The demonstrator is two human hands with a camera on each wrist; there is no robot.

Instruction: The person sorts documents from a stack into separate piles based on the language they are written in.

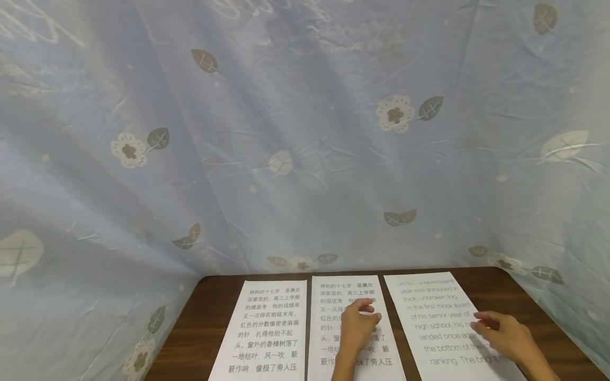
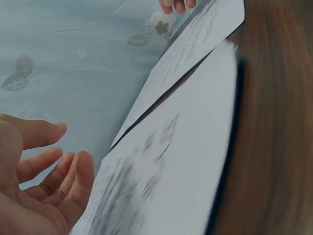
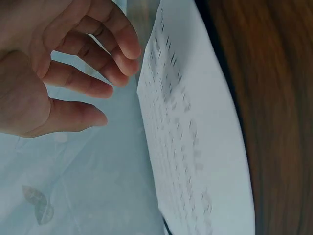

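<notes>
Three white printed sheets lie side by side in the head view. My left hand (image 1: 358,327) is over the middle sheet (image 1: 329,338), which carries Chinese text. Its fingers are loosely bent, with nothing between thumb and fingertips, as the left wrist view of the hand (image 2: 46,188) shows. Over the right edge of the English-text sheet (image 1: 429,330) is my right hand (image 1: 507,336). In the right wrist view this hand (image 3: 78,63) has relaxed, slightly bent fingers, holds nothing and appears raised off the paper. A second Chinese-text sheet (image 1: 267,325) lies left of both hands.
The sheets rest on a dark brown wooden table (image 1: 190,333). Behind and beside it hangs a pale blue cloth (image 1: 305,201) printed with flowers and leaves, reaching the table's far edge. Narrow strips of wood show between the sheets.
</notes>
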